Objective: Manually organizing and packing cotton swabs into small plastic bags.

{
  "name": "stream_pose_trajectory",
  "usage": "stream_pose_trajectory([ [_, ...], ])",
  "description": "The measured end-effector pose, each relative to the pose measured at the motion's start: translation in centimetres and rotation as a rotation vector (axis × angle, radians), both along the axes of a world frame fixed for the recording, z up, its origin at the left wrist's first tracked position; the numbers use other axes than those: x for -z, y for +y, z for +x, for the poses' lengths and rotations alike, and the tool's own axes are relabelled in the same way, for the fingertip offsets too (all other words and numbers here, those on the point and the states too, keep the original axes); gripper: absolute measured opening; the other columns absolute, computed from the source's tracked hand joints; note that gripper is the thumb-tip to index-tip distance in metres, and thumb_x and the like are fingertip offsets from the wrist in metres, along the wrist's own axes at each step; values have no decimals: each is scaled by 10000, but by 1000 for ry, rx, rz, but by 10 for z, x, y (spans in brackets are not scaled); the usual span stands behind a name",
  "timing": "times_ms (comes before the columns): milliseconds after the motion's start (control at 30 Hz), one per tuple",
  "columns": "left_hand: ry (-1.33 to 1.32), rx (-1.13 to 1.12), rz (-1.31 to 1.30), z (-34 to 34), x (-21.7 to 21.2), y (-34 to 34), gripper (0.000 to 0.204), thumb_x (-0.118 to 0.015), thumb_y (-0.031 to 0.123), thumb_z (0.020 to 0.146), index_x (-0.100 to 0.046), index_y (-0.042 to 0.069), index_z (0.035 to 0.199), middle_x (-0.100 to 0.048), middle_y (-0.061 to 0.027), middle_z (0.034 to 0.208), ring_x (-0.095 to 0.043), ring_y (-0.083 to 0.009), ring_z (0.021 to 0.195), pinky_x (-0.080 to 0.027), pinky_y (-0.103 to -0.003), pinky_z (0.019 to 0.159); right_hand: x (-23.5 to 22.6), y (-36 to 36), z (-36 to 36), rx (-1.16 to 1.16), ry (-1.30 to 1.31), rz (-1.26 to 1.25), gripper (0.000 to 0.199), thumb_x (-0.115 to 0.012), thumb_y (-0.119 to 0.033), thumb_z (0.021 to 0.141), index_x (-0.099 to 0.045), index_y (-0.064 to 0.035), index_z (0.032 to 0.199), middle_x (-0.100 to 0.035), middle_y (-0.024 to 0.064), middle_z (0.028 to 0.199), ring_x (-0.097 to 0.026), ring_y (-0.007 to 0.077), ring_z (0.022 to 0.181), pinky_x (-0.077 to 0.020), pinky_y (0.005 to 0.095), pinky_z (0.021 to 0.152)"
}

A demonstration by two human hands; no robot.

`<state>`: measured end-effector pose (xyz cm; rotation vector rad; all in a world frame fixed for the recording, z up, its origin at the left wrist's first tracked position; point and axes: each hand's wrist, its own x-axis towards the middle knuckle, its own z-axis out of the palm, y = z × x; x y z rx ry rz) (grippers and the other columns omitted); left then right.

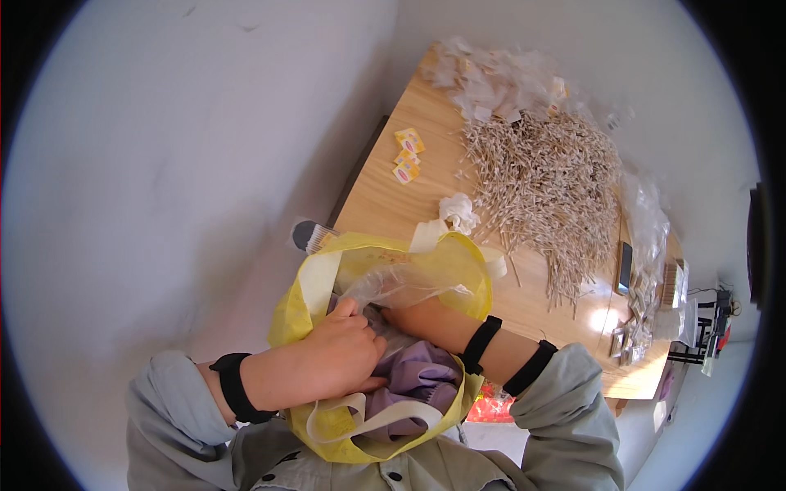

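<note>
A yellow tote bag (286,323) with white handles gapes open against my front. Both my hands reach into its mouth. My left hand (340,352) is closed, its fingers curled at a clear plastic bag (393,284) that rises inside the tote. The fingers of my right hand (405,315) are hidden down in the tote behind the left hand and the plastic. Below them lies a crumpled purple cloth (417,380), partly covered by one white handle (393,417).
Ahead to the right stands a wooden table (377,200) with a big heap of cotton swabs (548,188), clear plastic bags (499,78), yellow cards (407,155), a crumpled tissue (458,213) and a phone (625,268). A pale wall (180,164) rises at the left.
</note>
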<state>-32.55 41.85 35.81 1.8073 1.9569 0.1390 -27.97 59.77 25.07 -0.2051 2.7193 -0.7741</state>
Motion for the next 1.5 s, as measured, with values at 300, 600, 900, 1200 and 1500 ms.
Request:
stream_pose_trajectory([
  [300,93,-149,109,1,5,-6,497,-694,513,747,-599,32,829,-603,-99,831,-564,-240,875,-337,-352,872,24,18,-5,-198,78,-105,472,-672,-259,787,-592,-85,1218,-593,174,1221,-532,334,1164,-391,429,1011],
  [600,350,-256,-14,8,-16,-3,625,-691,604,685,-636,10,875,-595,-114,867,-523,-245,922,-335,-342,862,1,20,9,40,-53,-306,508,-713,-302,764,-593,-102,1215,-594,138,1220,-541,335,1125,-408,423,987],
  [900,413,-300,-259,9,-26,0,762,-673,702,638,-605,-6,912,-641,-78,800,-575,-186,853,-322,-325,856,-29,19,1,-31,-47,-348,504,-718,-285,760,-592,-102,1213,-595,140,1212,-547,336,1118,-418,424,977],
  [1200,312,-263,-192,0,-22,-3,702,-733,612,610,-643,-22,897,-628,-77,772,-579,-206,828,-345,-324,829,-56,20,-2,-108,-66,-389,502,-723,-269,757,-591,-103,1212,-597,141,1204,-552,337,1111,-428,424,966],
  [1500,412,-263,-74,7,-23,-3,618,-780,475,629,-620,7,999,-614,-109,910,-549,-228,947,-340,-375,892,-82,29,11,-82,81,-363,497,-734,-209,743,-590,-105,1207,-597,141,1198,-571,337,1081,-457,416,934],
])
